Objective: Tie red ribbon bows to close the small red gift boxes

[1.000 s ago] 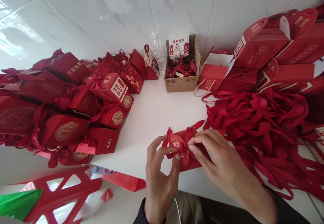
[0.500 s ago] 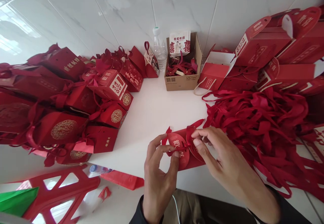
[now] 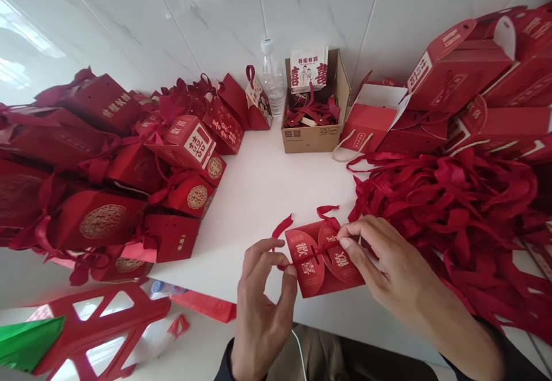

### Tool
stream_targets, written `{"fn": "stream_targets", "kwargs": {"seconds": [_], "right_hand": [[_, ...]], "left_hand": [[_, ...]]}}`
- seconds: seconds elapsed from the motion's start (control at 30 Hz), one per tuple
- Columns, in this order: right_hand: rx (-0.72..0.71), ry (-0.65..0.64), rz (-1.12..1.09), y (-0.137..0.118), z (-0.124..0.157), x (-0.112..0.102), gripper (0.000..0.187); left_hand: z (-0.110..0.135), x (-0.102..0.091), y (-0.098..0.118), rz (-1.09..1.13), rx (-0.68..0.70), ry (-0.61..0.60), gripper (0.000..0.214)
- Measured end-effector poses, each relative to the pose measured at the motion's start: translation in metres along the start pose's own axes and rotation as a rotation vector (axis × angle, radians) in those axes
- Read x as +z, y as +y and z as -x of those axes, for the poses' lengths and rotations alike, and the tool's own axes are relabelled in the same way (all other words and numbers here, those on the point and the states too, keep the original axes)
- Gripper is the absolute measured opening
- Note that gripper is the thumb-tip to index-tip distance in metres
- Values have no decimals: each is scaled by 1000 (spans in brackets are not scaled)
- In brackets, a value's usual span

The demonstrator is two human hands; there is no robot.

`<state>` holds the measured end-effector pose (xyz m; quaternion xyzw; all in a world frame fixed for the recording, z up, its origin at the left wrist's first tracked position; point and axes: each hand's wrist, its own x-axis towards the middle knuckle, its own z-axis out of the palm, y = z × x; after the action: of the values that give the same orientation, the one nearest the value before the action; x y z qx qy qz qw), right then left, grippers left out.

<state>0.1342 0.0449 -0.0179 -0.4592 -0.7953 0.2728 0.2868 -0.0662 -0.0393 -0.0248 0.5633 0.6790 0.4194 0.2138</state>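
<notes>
A small red gift box point(image 3: 321, 263) with two rounded top flaps printed with gold characters stands on the white table point(image 3: 259, 191) near its front edge. A red ribbon point(image 3: 310, 253) runs through the flaps. My left hand point(image 3: 263, 300) pinches the ribbon's left end between thumb and forefinger. My right hand point(image 3: 383, 260) pinches the right end beside the right flap. The two ribbon tails stick up above the box.
A heap of loose red ribbons point(image 3: 452, 208) lies at the right. Finished ribbon-tied red boxes point(image 3: 129, 180) pile up at the left. Open red boxes point(image 3: 457, 76) stack at the back right. A cardboard carton point(image 3: 317, 134) and a plastic bottle point(image 3: 272, 82) stand by the tiled wall.
My hands have drawn apart, pulling the ribbon taut across the flaps. The box's flaps now face up towards me, with the characters readable.
</notes>
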Motion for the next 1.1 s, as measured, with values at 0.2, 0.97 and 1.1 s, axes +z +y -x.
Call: {"fn": "stream_targets", "kwargs": {"seconds": [0.2,0.97,1.1], "right_hand": [[244,55,-104,1,3,-4,29],[386,-197,-410,-6,-16,8,47],[428,-238,-290,-1,-5,17,52]], "left_hand": [[5,3,0,-64,-66,254,5],[-36,22,14,660,-339,-50,27],[-33,21,14,654,-323,-53,24]]}}
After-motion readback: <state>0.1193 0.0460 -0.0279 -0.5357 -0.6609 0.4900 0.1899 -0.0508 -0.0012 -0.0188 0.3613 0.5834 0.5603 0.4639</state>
